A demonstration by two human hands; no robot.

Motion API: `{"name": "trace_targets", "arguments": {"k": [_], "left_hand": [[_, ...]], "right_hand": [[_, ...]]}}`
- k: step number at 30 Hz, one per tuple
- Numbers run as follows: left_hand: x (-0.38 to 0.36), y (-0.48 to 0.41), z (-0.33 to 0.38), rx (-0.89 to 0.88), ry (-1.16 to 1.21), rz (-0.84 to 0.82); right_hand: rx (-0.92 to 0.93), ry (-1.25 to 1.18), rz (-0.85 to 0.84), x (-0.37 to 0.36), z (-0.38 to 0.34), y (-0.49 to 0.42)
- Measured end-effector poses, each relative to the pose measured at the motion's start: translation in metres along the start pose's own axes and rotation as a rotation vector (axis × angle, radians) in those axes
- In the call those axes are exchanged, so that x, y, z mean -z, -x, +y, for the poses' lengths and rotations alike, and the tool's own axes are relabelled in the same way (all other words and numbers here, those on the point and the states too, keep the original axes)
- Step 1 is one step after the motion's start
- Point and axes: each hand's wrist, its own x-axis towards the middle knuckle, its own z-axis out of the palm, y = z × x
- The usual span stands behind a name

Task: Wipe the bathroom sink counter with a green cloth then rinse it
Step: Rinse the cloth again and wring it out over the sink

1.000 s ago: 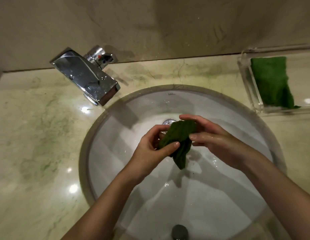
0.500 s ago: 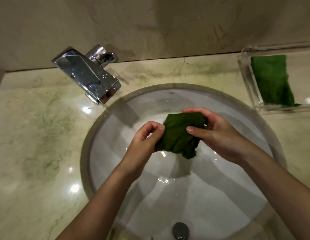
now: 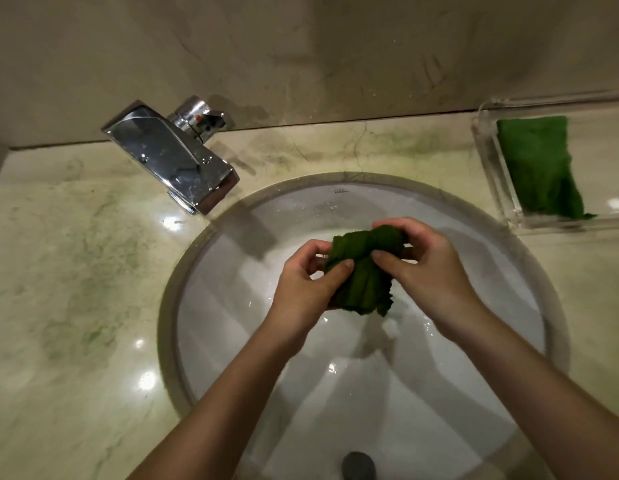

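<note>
At centre frame, over the sink (image 3: 232,306), both hands have the cloth (image 3: 363,271) bunched between them. The left hand (image 3: 311,278) pinches its left end with curled fingers and thumb, and the right hand (image 3: 429,271) wraps its upper right end, thumb pressed on top. A loose edge hangs below, above the basin. This looks like the rinse-and-wring stage. No water can be seen coming from the tap (image 3: 173,157) at upper left, so a proper rinse probably needs the tap opened and the cloth brought under the spout. To wring well, twist the two ends in opposite directions with firm grips, low and central over the basin so drips miss the counter (image 3: 76,271). At upper right a clear tray (image 3: 491,174) holds a second cloth (image 3: 540,164), well apart from the hands.
</note>
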Motion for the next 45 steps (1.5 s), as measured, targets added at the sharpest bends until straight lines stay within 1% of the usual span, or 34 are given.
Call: {"name": "trace_targets", "arguments": {"k": [1, 3, 4, 6, 7, 8, 9, 10, 11, 14, 17, 18, 20, 21, 22, 24, 25, 26, 28, 29, 31, 33, 34, 36, 37, 38, 39, 40, 41, 43, 45], "left_hand": [[-0.003, 0.000, -0.002, 0.003, 0.015, 0.035], [-0.006, -0.002, -0.004, -0.017, 0.024, 0.048], [-0.005, -0.003, -0.003, -0.053, -0.007, 0.030], [0.001, -0.004, -0.002, -0.140, -0.083, -0.040], [0.003, -0.004, 0.000, -0.173, -0.112, -0.080], [0.005, -0.002, 0.001, -0.196, -0.133, -0.113], [0.007, 0.000, 0.002, -0.208, -0.144, -0.139], [0.008, 0.002, 0.002, -0.204, -0.147, -0.165], [0.010, 0.004, 0.002, -0.176, -0.144, -0.202], [0.016, 0.005, 0.005, 0.007, -0.203, -0.320], [0.018, 0.002, 0.012, 0.116, -0.282, -0.494], [0.016, 0.003, 0.014, 0.146, -0.272, -0.519], [0.014, 0.002, 0.015, 0.157, -0.289, -0.492], [0.013, 0.000, 0.013, 0.126, -0.357, -0.449], [0.013, -0.001, 0.012, 0.056, -0.490, -0.396], [0.013, -0.002, 0.010, -0.153, -0.914, -0.308], [0.012, -0.001, 0.009, -0.258, -1.098, -0.287], [0.009, -0.001, 0.009, -0.338, -1.223, -0.277], [0.005, -0.001, 0.009, -0.452, -1.352, -0.267], [0.003, -0.002, 0.009, -0.496, -1.388, -0.264], [0.004, -0.006, 0.004, -0.569, -1.424, -0.280], [0.004, -0.007, 0.001, -0.596, -1.449, -0.287], [0.004, -0.006, 0.001, -0.585, -1.466, -0.262], [0.001, -0.005, 0.007, -0.491, -1.581, -0.164], [-0.001, -0.006, 0.008, -0.398, -1.653, -0.127], [-0.003, -0.008, 0.008, -0.294, -1.665, -0.109], [-0.005, -0.010, 0.006, -0.190, -1.598, -0.117], [-0.008, -0.012, 0.004, -0.057, -1.433, -0.167], [-0.010, -0.012, 0.001, 0.105, -1.164, -0.241], [-0.014, -0.006, -0.003, 0.377, -0.585, -0.373], [-0.020, 0.005, -0.003, 0.585, -0.148, -0.501]], "right_hand": [[0.009, 0.022, 0.022, -0.004, 0.002, 0.000], [-0.036, -0.029, -0.009, -0.006, 0.000, 0.000], [-0.017, 0.058, -0.053, -0.002, -0.002, -0.002], [0.086, 0.378, -0.184, 0.011, -0.007, -0.007], [0.123, 0.425, -0.263, 0.016, -0.011, -0.010], [0.115, 0.383, -0.351, 0.019, -0.015, -0.013], [0.086, 0.286, -0.426, 0.020, -0.019, -0.015], [0.060, 0.191, -0.461, 0.020, -0.021, -0.016], [0.044, 0.121, -0.465, 0.019, -0.023, -0.017], [0.032, 0.025, -0.472, 0.018, -0.024, -0.021], [-0.046, -0.058, -0.519, 0.017, -0.021, -0.021], [-0.085, -0.083, -0.552, 0.019, -0.021, -0.021], [-0.159, -0.125, -0.675, 0.027, -0.024, -0.022], [-0.202, -0.137, -0.746, 0.033, -0.028, -0.024], [-0.262, -0.150, -0.793, 0.038, -0.032, -0.029], [-0.451, -0.160, -0.824, 0.040, -0.038, -0.040], [-0.559, -0.119, -0.867, 0.036, -0.040, -0.044], [-0.630, -0.018, -0.945, 0.028, -0.043, -0.045], [-0.654, 0.251, -1.118, 0.013, -0.045, -0.044], [-0.644, 0.357, -1.148, 0.006, -0.045, -0.044], [-0.607, 0.522, -1.099, -0.003, -0.041, -0.041], [-0.522, 0.640, -1.008, -0.011, -0.037, -0.036], [-0.447, 0.701, -0.947, -0.014, -0.033, -0.034], [-0.243, 0.905, -0.793, -0.019, -0.027, -0.029], [-0.101, 1.052, -0.702, -0.021, -0.025, -0.027], [0.089, 1.198, -0.608, -0.022, -0.021, -0.024], [0.323, 1.318, -0.516, -0.022, -0.014, -0.023], [0.550, 1.405, -0.482, -0.020, -0.007, -0.023], [0.725, 1.411, -0.471, -0.017, -0.002, -0.024], [1.005, 1.312, -0.413, -0.011, 0.010, -0.033], [1.284, 1.160, -0.333, -0.005, 0.011, -0.043]]}}
